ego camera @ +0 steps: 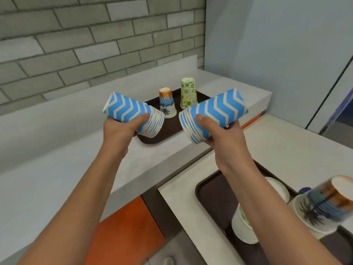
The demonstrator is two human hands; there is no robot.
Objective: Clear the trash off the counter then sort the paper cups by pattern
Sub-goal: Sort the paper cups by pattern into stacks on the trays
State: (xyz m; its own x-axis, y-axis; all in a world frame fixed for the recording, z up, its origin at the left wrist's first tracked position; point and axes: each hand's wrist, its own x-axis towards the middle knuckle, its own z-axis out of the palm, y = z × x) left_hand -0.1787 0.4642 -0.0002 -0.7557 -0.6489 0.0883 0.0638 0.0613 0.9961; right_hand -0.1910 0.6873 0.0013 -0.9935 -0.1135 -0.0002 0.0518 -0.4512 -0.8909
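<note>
My left hand grips a stack of blue-and-white zigzag paper cups, held on its side with the rims pointing right. My right hand grips a second stack of the same zigzag cups, rims pointing left toward the first. The two stacks face each other with a gap between them, above a dark brown tray on the raised counter. On that tray stand an upside-down stack of beach-and-palm cups and an upside-down stack of green lime-pattern cups.
A second dark tray lies on the lower counter at the bottom right, holding white cups on their sides and a blurred palm-pattern cup stack. A grey brick wall runs behind the raised counter. An orange panel shows below.
</note>
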